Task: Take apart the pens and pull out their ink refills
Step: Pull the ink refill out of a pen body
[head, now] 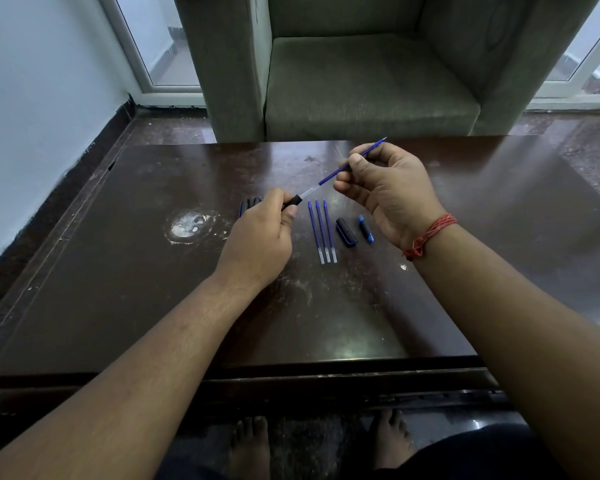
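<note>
My left hand [262, 237] grips a black pen barrel [293, 201], whose open end points up and to the right. My right hand [385, 192] pinches a blue ink refill [329, 177] that is drawn most of the way out of that barrel, its tip up at the far right. Three blue refills [322, 230] lie side by side on the dark wooden table [153, 271] between my hands. A black pen cap [346, 232] and a blue tip piece [366, 229] lie to their right. Dark pen barrels [249, 203] lie partly hidden behind my left hand.
A grey-green armchair [361, 74] stands just beyond the table's far edge. A white scuffed patch [187, 226] marks the table at the left. My bare feet [319, 445] show below the near edge. A wall runs along the left.
</note>
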